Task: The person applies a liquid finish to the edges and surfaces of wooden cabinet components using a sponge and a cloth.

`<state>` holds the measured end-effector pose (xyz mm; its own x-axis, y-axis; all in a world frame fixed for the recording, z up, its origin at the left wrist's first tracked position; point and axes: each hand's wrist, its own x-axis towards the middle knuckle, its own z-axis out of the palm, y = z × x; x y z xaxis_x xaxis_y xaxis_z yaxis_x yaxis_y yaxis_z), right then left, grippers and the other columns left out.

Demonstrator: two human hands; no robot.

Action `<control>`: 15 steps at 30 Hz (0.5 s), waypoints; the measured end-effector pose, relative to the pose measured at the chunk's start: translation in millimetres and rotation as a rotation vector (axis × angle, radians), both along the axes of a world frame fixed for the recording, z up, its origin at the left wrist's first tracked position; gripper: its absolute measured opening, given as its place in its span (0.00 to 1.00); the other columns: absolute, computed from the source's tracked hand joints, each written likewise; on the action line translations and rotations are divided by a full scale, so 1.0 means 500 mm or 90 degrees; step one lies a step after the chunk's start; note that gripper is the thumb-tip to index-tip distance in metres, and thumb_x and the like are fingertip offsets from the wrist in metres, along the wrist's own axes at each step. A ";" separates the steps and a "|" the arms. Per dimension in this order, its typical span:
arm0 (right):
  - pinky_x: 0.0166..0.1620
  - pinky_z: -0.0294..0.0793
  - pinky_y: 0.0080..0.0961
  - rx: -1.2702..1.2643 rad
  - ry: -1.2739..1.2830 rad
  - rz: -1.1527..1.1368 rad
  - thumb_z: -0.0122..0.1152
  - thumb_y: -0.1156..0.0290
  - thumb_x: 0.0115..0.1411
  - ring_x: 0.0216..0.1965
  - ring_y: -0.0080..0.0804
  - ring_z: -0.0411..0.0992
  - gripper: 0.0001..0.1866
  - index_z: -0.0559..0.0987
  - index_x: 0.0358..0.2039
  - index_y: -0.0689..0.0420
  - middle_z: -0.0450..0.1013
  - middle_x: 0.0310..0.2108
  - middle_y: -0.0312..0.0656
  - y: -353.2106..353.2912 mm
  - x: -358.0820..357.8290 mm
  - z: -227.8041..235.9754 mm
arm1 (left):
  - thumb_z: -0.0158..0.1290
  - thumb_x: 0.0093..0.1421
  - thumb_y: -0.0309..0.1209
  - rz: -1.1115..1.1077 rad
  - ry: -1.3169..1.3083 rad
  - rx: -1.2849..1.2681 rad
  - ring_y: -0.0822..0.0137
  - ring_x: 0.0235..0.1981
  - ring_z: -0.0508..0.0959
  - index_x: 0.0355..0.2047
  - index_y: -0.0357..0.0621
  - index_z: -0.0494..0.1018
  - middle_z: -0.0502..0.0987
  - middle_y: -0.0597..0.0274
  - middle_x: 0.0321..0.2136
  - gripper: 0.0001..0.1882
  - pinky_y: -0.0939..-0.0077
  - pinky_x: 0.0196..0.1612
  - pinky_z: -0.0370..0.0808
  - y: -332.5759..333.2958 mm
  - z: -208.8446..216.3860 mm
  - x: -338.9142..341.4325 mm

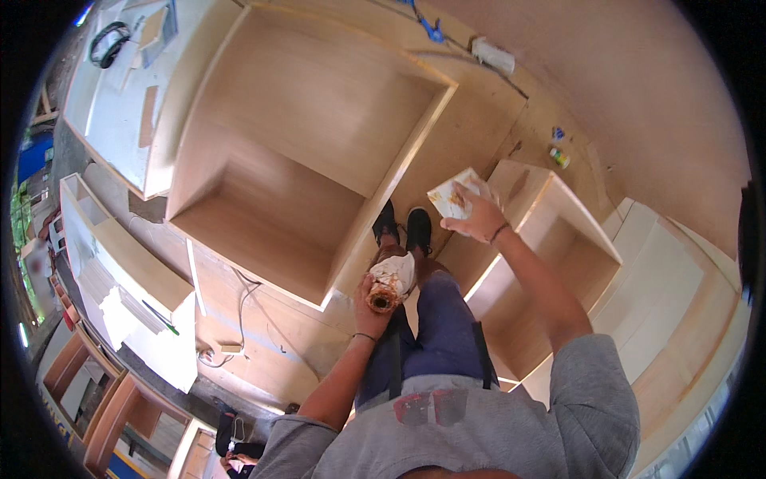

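Note:
My left hand (367, 307) is wrapped round a white, brown-smeared container (392, 275), tilted so that its dark round opening faces me, in front of my legs. Out to the right, my right hand (483, 219) grips a flat white square piece (447, 198) with brown stains on it; its exact kind is unclear, and the fingers are slightly blurred. Just beyond the right hand stands a small open wooden cabinet box (523, 180). A larger open plywood cabinet (319, 88) lies left of my feet, its front edge close to the left hand.
A white-topped table (108, 120) carries headphones (109, 44) at the far left. Below it is a long pale cabinet (132, 279). A white roll (492, 56) and a small bottle (559, 157) lie on the floor. A cable (242, 311) trails at left; pale panels (662, 295) lean right.

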<state>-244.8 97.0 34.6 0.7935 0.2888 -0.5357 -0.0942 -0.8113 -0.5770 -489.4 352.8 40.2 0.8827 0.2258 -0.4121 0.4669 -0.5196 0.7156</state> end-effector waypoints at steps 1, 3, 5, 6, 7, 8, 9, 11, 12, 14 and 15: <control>0.65 0.56 0.44 0.113 0.065 -0.066 0.69 0.42 0.46 0.64 0.55 0.57 0.45 0.68 0.63 0.46 0.55 0.66 0.50 -0.032 -0.019 0.005 | 0.70 0.43 0.33 0.011 -0.038 0.004 0.48 0.58 0.68 0.59 0.40 0.62 0.66 0.47 0.57 0.43 0.59 0.61 0.65 -0.005 0.030 0.011; 0.62 0.63 0.38 0.345 0.197 -0.193 0.65 0.43 0.53 0.61 0.52 0.63 0.42 0.66 0.64 0.49 0.60 0.64 0.51 -0.093 -0.048 0.054 | 0.70 0.43 0.32 0.029 -0.113 0.013 0.50 0.57 0.69 0.58 0.39 0.62 0.67 0.48 0.56 0.43 0.61 0.60 0.67 -0.010 0.122 0.027; 0.58 0.68 0.43 0.477 0.369 -0.333 0.62 0.42 0.55 0.59 0.53 0.65 0.42 0.64 0.65 0.50 0.64 0.61 0.50 -0.105 -0.062 0.176 | 0.72 0.42 0.35 0.103 -0.153 -0.005 0.52 0.56 0.69 0.59 0.40 0.60 0.67 0.50 0.53 0.46 0.62 0.58 0.67 0.014 0.195 0.016; 0.56 0.71 0.45 0.539 0.464 -0.401 0.60 0.42 0.57 0.59 0.53 0.66 0.41 0.62 0.66 0.50 0.66 0.60 0.50 -0.107 -0.075 0.234 | 0.72 0.43 0.33 0.158 -0.163 -0.038 0.56 0.56 0.69 0.60 0.39 0.60 0.68 0.52 0.53 0.46 0.63 0.58 0.67 0.024 0.234 0.006; 0.55 0.72 0.47 0.660 0.493 -0.394 0.60 0.40 0.56 0.59 0.53 0.67 0.43 0.61 0.66 0.50 0.65 0.60 0.50 -0.110 -0.081 0.282 | 0.71 0.43 0.31 0.206 -0.180 -0.081 0.59 0.57 0.69 0.60 0.38 0.59 0.68 0.54 0.53 0.46 0.65 0.59 0.68 0.034 0.262 0.010; 0.54 0.73 0.50 0.780 0.526 -0.381 0.60 0.39 0.55 0.59 0.53 0.67 0.44 0.60 0.66 0.50 0.65 0.60 0.49 -0.113 -0.088 0.319 | 0.68 0.48 0.29 0.189 -0.233 -0.051 0.61 0.57 0.68 0.60 0.36 0.58 0.67 0.54 0.53 0.42 0.66 0.60 0.66 0.043 0.322 0.012; 0.53 0.73 0.52 0.899 0.560 -0.363 0.59 0.37 0.55 0.59 0.52 0.67 0.46 0.59 0.66 0.49 0.65 0.61 0.49 -0.114 -0.087 0.354 | 0.65 0.52 0.29 0.179 -0.284 -0.063 0.61 0.58 0.66 0.61 0.35 0.57 0.65 0.53 0.54 0.39 0.66 0.61 0.64 0.060 0.334 0.013; 0.55 0.70 0.59 0.982 0.547 -0.283 0.50 0.27 0.53 0.59 0.59 0.65 0.51 0.57 0.68 0.48 0.60 0.64 0.51 -0.077 -0.088 0.453 | 0.65 0.53 0.32 0.277 -0.370 -0.027 0.58 0.62 0.63 0.61 0.36 0.57 0.62 0.51 0.58 0.39 0.64 0.64 0.61 0.081 0.416 0.013; 0.56 0.69 0.59 1.036 0.544 -0.239 0.48 0.26 0.52 0.59 0.61 0.64 0.52 0.56 0.68 0.48 0.59 0.65 0.51 -0.058 -0.084 0.505 | 0.64 0.55 0.34 0.317 -0.410 -0.021 0.57 0.63 0.61 0.61 0.37 0.57 0.61 0.50 0.61 0.39 0.62 0.65 0.60 0.087 0.456 0.028; 0.60 0.62 0.62 1.095 0.547 -0.218 0.42 0.20 0.49 0.61 0.68 0.61 0.57 0.53 0.69 0.48 0.56 0.66 0.53 -0.036 -0.105 0.558 | 0.59 0.59 0.42 0.373 -0.564 -0.161 0.53 0.65 0.59 0.63 0.37 0.56 0.58 0.48 0.64 0.38 0.59 0.66 0.59 0.101 0.526 0.056; 0.60 0.61 0.64 1.087 0.520 -0.186 0.42 0.19 0.48 0.62 0.69 0.58 0.57 0.53 0.70 0.46 0.54 0.67 0.52 -0.023 -0.106 0.581 | 0.56 0.62 0.46 0.399 -0.697 -0.286 0.51 0.66 0.59 0.64 0.38 0.56 0.57 0.47 0.65 0.38 0.57 0.66 0.59 0.117 0.537 0.083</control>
<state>-297.7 85.8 325.2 0.6462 0.7588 -0.0813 -0.7243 0.5763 -0.3785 -447.7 411.3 308.9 0.6017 0.7437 0.2913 -0.3820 -0.0523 0.9227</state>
